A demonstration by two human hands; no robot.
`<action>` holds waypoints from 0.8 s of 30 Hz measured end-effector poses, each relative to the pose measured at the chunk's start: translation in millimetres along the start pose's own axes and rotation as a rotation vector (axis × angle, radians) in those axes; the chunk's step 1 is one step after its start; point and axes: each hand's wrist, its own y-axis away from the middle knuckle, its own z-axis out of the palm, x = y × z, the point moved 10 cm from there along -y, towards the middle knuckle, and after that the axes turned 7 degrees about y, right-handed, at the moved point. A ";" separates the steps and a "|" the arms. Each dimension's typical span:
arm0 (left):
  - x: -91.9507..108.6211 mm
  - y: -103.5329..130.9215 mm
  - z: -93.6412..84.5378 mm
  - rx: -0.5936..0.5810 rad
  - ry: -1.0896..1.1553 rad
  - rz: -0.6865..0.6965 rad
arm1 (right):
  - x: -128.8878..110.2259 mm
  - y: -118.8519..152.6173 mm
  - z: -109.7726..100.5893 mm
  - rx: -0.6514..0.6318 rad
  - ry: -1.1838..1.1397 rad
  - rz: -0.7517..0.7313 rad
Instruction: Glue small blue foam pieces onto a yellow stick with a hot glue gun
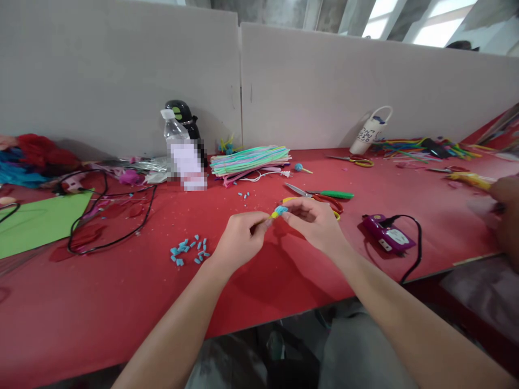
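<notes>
Above the red table, my left hand is closed in a pinch on the yellow stem of a small pipe-cleaner flower with a yellow middle and light blue pieces. My right hand pinches the blue part from the other side, thumb and forefinger on it. Left of my hands lies a loose group of short light blue pieces, with a few more blue bits farther back. Scissors with red handles and a green-handled tool rest just behind my right hand.
A bundle of pastel pipe cleaners lies at the back, beside a clear bottle. A purple device with a black cord sits at right. A green sheet and a looped cable lie left. Another person's hand shows at far right.
</notes>
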 end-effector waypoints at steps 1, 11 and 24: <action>0.3 0.1 0.0 -0.001 0.001 0.001 | -0.2 0.1 0.1 0.000 0.000 0.003; -3.6 1.1 -2.2 0.000 0.036 -0.031 | -0.7 0.6 -10.3 -0.002 0.000 0.078; -5.3 2.3 -9.0 0.054 0.055 -0.060 | -3.3 1.7 -16.3 0.010 0.111 0.073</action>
